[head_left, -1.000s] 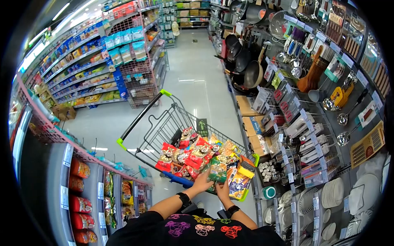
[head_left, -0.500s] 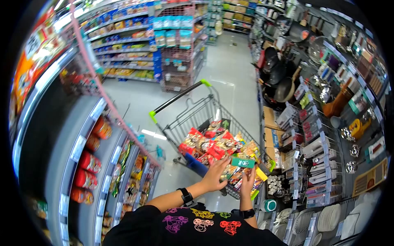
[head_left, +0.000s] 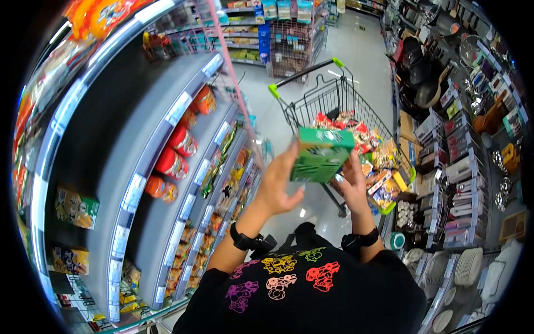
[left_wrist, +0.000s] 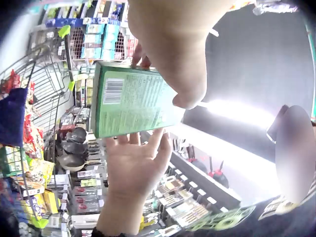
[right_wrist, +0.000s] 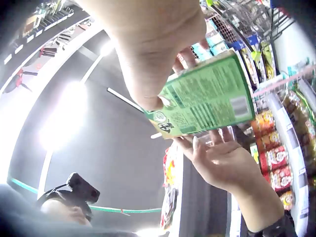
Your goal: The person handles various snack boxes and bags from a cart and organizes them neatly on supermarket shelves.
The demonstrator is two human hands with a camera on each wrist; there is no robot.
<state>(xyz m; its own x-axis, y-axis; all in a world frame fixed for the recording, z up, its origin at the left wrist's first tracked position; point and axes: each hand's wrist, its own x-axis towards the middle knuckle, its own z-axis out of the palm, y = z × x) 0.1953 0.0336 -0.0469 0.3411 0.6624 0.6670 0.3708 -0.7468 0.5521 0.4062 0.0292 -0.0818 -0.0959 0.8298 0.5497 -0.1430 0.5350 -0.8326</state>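
Note:
A green carton [head_left: 324,156] is held up in front of the torso between both hands. My left hand [head_left: 278,181] holds its left side, fingers behind it and thumb low near its bottom edge. My right hand [head_left: 355,186] grips the right side. In the left wrist view, a barcode and fine print cover the carton's [left_wrist: 136,101] near face. Seen from the right wrist, the right thumb rests on the printed face of the carton [right_wrist: 210,96], near a corner. Beyond the hands stands a shopping cart [head_left: 311,106] loaded with several snack packets [head_left: 364,136].
On the left, a curved shelf [head_left: 139,145] holds red jars [head_left: 172,161] and, lower, a few boxes [head_left: 77,209]. To the right, racks carry pans [head_left: 427,92], utensils and stacked plates [head_left: 469,266]. The aisle floor [head_left: 356,33] runs ahead past the cart.
The green carton has risen from over the cart's packets toward the body, and it appears larger. The view has turned left, so the cart sits farther right and the left shelf fills more.

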